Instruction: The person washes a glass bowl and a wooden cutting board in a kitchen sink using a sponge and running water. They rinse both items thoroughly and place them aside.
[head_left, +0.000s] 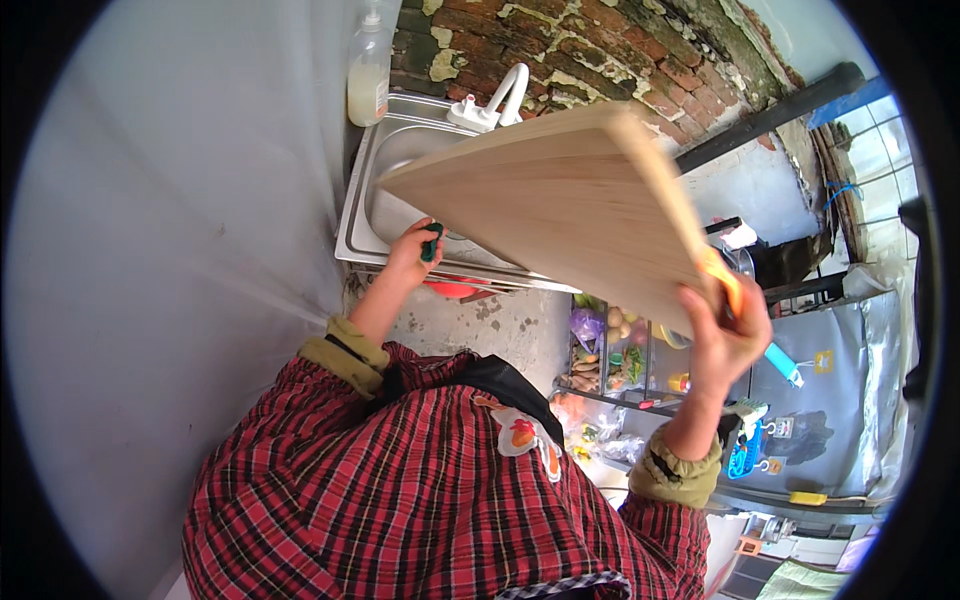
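My right hand (724, 341) grips the near right corner of a large wooden cutting board (555, 202), by an orange handle or loop (724, 281) on its edge. The board is held up at a tilt over the stainless steel sink (349, 217) and hides much of the basin. Its moving edge looks blurred. A dark green scouring pad (430, 242) is pinched in my left hand (409, 255), above the sink's front left part. The board's far left corner points towards that side of the basin.
A white faucet (499, 105) rises behind the sink against a brick wall (585, 52). A pump bottle (367, 82) stands at the back left corner, by a grey wall (187, 225). A red basin (457, 287) sits below the sink. To the right is a vegetable rack (607, 352).
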